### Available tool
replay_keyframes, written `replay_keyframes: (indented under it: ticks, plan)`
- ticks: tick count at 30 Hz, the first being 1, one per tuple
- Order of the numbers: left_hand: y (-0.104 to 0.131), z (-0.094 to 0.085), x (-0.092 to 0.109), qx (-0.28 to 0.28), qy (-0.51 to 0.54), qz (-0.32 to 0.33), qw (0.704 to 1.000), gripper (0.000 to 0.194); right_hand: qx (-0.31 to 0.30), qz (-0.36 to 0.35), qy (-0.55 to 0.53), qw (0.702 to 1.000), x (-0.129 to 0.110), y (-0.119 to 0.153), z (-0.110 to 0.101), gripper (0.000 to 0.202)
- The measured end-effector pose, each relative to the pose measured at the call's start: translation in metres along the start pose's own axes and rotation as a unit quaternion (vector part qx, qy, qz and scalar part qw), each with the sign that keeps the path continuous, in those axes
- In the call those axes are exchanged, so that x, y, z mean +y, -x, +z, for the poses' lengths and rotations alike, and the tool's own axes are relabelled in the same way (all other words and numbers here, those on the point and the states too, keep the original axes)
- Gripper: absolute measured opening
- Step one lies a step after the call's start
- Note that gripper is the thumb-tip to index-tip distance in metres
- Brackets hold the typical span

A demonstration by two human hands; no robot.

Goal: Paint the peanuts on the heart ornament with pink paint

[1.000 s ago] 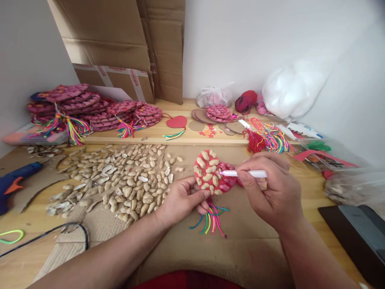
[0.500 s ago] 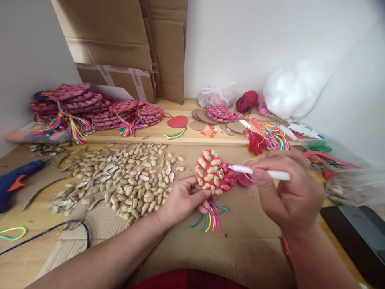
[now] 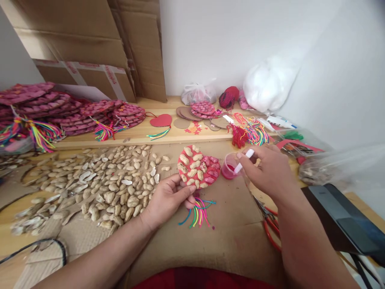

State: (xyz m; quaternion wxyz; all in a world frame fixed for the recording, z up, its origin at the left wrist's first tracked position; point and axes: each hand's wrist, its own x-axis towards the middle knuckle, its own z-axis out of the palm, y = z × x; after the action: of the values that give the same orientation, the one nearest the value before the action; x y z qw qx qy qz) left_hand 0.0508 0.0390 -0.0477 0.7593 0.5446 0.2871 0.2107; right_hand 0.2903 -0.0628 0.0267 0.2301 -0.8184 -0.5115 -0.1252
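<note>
My left hand [image 3: 170, 195] pinches the lower edge of a red heart-shaped craft piece [image 3: 189, 163] covered with peanut shells. The shells on its left half are plain tan; those on its right half are coated pink-red. A multicoloured string tassel [image 3: 201, 212] hangs below it. My right hand [image 3: 266, 166] grips a white-handled paintbrush [image 3: 244, 160], tilted down into a small clear cup [image 3: 226, 165] of pink-red paint. The brush's bristles are hidden in the cup. Cup and craft piece stand side by side.
Many loose peanuts [image 3: 120, 188] spread over the cardboard at left. Stacked pink peanut crafts [image 3: 51, 106] and a red heart [image 3: 161, 120] lie on the back ledge. Red-handled pliers [image 3: 270, 224] and a dark device [image 3: 345, 220] lie at right.
My right hand has brought the paintbrush from the craft piece's pink shells over and down into the paint cup. The camera view has turned right. My left hand keeps its hold.
</note>
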Motion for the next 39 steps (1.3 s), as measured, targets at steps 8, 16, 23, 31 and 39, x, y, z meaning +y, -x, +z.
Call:
replay_keyframes:
  ticks: [8, 16, 23, 31, 39]
  plan:
    - [0.001, 0.002, 0.003, 0.0, 0.017, -0.004, 1.0, 0.026, -0.006, -0.034, 0.005, 0.999, 0.0, 0.0, 0.004, 0.031]
    - [0.0, 0.002, 0.004, 0.0, 0.01, -0.001, 1.0, 0.028, -0.012, -0.022, 0.02, 0.999, -0.002, 0.001, 0.005, 0.029]
    - [-0.001, 0.003, 0.005, 0.002, 0.018, -0.006, 1.0, 0.03, -0.012, -0.029, 0.02, 0.999, 0.002, 0.001, 0.004, 0.029]
    - [-0.002, 0.003, 0.004, 0.001, 0.039, -0.011, 0.999, 0.031, 0.196, -0.091, -0.089, 0.972, -0.012, 0.008, -0.013, 0.009]
    - [-0.001, 0.004, 0.003, -0.005, 0.045, -0.01, 0.999, 0.033, 0.087, -0.196, -0.19, 0.958, -0.038, 0.017, -0.001, 0.005]
